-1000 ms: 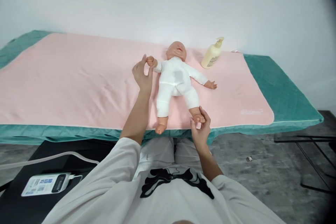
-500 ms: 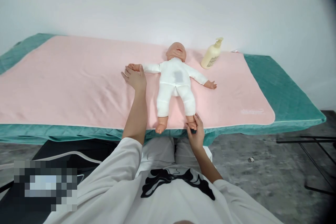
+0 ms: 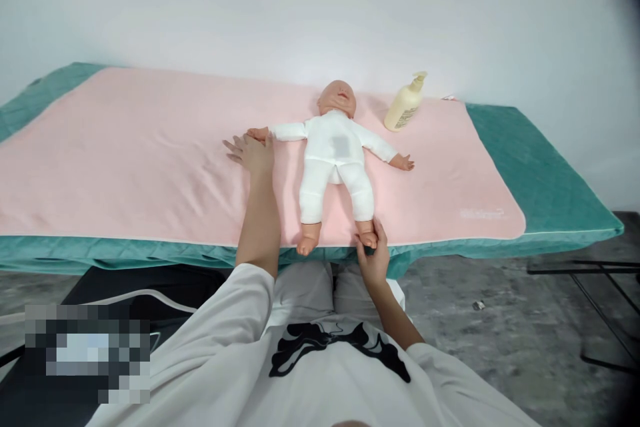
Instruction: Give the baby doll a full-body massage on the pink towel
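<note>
A baby doll (image 3: 335, 147) with a white cloth body lies on its back on a pink mat (image 3: 125, 147), its head toward the wall and its arms spread. My left hand (image 3: 254, 152) is at the doll's hand on the left side, fingers spread over the mat and the thumb beside the doll's wrist. At the front edge, my right hand (image 3: 375, 257) has its thumb and fingers round the doll's foot on the right side. A cream pump bottle (image 3: 403, 107) stands right of the doll's head.
Green quilted cover (image 3: 545, 167) shows beyond the mat at both ends. A pale wall rises behind. Black metal legs (image 3: 600, 271) stand at the lower right, and a dark object with a pale cable (image 3: 145, 292) is at the lower left.
My left hand has shifted slightly left and down, with its fingers spread further over the mat. My right hand stays at the doll's foot.
</note>
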The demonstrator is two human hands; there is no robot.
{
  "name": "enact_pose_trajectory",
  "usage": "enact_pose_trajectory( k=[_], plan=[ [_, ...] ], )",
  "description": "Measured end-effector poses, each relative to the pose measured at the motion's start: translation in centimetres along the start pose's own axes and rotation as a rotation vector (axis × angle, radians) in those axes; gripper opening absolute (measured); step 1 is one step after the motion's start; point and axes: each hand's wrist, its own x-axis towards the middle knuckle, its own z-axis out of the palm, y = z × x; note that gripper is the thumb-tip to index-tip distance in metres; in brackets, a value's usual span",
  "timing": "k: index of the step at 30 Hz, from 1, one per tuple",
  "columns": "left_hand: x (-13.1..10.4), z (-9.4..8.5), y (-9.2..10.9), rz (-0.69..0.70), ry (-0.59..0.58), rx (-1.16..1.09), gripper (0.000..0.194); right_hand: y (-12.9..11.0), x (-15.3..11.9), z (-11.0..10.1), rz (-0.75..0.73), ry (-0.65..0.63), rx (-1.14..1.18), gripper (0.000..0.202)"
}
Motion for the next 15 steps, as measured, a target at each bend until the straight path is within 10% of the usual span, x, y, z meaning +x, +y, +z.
enact_pose_trajectory(
  k=[15],
  plan=[
    [-4.4,-0.7,4.7,0.653,0.028,-0.327,0.047,-1.7,3.5,-0.5,-0.094,0.071,0.091,0.060]
  ],
)
